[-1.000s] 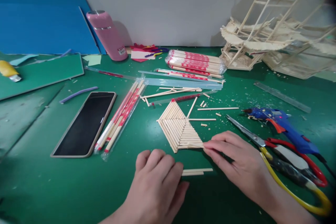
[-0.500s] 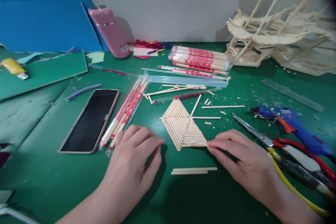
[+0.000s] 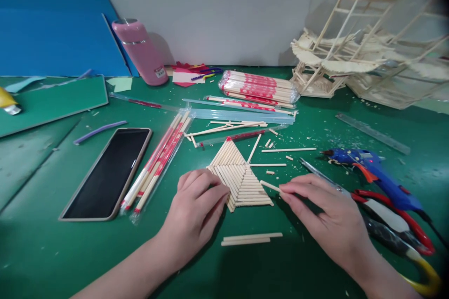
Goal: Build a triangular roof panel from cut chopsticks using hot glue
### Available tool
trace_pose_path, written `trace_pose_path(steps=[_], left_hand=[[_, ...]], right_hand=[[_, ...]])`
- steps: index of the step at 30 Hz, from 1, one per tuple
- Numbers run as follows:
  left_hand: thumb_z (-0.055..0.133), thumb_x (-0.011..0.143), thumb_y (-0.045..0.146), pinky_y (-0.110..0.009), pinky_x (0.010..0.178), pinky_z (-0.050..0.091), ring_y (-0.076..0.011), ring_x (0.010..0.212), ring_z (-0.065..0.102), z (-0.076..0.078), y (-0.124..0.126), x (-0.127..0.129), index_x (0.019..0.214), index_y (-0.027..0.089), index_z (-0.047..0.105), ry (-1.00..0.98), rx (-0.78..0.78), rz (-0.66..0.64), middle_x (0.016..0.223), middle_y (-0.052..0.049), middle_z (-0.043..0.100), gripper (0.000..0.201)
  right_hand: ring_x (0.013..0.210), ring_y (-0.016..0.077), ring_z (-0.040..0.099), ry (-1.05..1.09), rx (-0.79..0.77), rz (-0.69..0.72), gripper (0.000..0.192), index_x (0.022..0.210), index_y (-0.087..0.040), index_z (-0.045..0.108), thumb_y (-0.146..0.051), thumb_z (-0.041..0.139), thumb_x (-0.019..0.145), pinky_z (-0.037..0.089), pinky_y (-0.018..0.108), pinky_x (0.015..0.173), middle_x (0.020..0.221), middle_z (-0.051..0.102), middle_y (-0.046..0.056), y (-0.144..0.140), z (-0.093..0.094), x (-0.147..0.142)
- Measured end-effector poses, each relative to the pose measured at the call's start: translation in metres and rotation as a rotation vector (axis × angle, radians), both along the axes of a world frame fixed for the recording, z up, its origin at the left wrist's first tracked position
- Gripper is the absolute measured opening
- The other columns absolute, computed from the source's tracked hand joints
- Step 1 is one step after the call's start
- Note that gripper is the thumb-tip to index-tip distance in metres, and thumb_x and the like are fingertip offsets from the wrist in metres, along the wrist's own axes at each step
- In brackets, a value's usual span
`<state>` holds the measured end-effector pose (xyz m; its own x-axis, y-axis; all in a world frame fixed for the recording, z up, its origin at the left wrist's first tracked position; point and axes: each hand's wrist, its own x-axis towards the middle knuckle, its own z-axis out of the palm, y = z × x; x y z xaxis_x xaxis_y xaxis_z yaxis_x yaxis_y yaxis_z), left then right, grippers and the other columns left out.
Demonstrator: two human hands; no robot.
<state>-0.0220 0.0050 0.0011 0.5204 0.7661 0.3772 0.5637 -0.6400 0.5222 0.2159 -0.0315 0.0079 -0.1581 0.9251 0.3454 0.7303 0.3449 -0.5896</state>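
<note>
Nearest the camera, two loose sticks (image 3: 250,239) lie side by side on the green mat (image 3: 52,243), just below both hands. The left hand (image 3: 196,205) rests palm down with fingers curled, its fingertips touching the left edge of the stick panel (image 3: 240,177); it grips nothing. The right hand (image 3: 324,212) pinches one short stick (image 3: 270,186) between thumb and forefinger, the stick's far end lying at the panel's right edge. The panel is a flat fan of glued sticks, flat on the mat between the two hands.

To the right of the right hand lie scissors (image 3: 389,215) with red and yellow handles, their blades pointing toward the panel, and just beyond them a blue glue gun (image 3: 372,168). Left of the left hand lie a sleeve of wrapped chopsticks (image 3: 157,161) and, beside it, a dark phone (image 3: 108,173) face up.

Past the panel, single sticks and cut bits (image 3: 280,154) are scattered, then clear glue rods (image 3: 242,113) and a wrapped bundle (image 3: 257,88) of chopsticks. A clear ruler (image 3: 372,133) lies to the right. At the far edge stand a pink bottle (image 3: 140,51), tilted against a blue board (image 3: 52,18), with coloured paper scraps (image 3: 191,74) near it, and a tall stick model (image 3: 368,42) in the right corner
</note>
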Motion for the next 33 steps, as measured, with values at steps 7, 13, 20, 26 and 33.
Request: trace_pose_path(steps=[7, 13, 20, 26, 33], left_hand=[[0.048, 0.082, 0.007, -0.035, 0.076, 0.035, -0.0181, 0.084, 0.048, 0.003, -0.001, -0.001, 0.090, 0.018, 0.058, -0.023, 0.000, -0.033, 0.086, -0.005, 0.056, 0.017], [0.045, 0.085, 0.012, -0.033, 0.070, 0.032, -0.0171, 0.077, 0.046, 0.012, -0.015, 0.001, 0.086, 0.019, 0.058, 0.098, -0.100, -0.247, 0.077, -0.002, 0.055, 0.015], [0.039, 0.089, 0.014, -0.032, 0.064, 0.029, -0.0156, 0.067, 0.043, 0.011, -0.021, 0.005, 0.078, 0.018, 0.057, 0.064, -0.065, -0.249, 0.068, -0.001, 0.052, 0.021], [0.046, 0.083, 0.007, -0.033, 0.070, 0.035, -0.0173, 0.079, 0.049, 0.012, -0.014, -0.002, 0.095, 0.018, 0.055, 0.043, -0.015, -0.095, 0.082, -0.004, 0.055, 0.019], [0.042, 0.082, 0.004, -0.036, 0.079, 0.037, -0.0208, 0.093, 0.048, 0.004, -0.007, -0.002, 0.100, 0.017, 0.055, 0.061, -0.016, -0.074, 0.095, -0.008, 0.054, 0.026]], right_hand=[[0.081, 0.0099, 0.054, 0.007, -0.065, 0.057, 0.014, 0.092, -0.025, 0.060, -0.016, 0.056, 0.082, 0.045, 0.021, 0.070, 0.087, 0.058, -0.001, -0.003, -0.001, 0.002], [0.082, 0.0105, 0.053, -0.051, -0.184, 0.093, 0.014, 0.095, -0.026, 0.057, -0.017, 0.054, 0.084, 0.045, 0.021, 0.069, 0.091, 0.054, 0.000, -0.018, 0.001, 0.016], [0.078, 0.0115, 0.054, -0.059, -0.180, 0.134, 0.015, 0.094, -0.022, 0.057, -0.014, 0.053, 0.083, 0.045, 0.022, 0.066, 0.087, 0.056, 0.002, -0.026, 0.000, 0.021], [0.066, 0.0130, 0.054, -0.119, -0.127, 0.208, 0.015, 0.087, -0.021, 0.063, -0.015, 0.050, 0.083, 0.043, 0.025, 0.058, 0.077, 0.060, 0.003, -0.014, 0.010, -0.008], [0.063, 0.0132, 0.052, -0.220, -0.023, 0.207, 0.023, 0.079, -0.020, 0.065, -0.011, 0.045, 0.083, 0.040, 0.027, 0.058, 0.069, 0.059, 0.002, -0.004, 0.011, -0.024]])
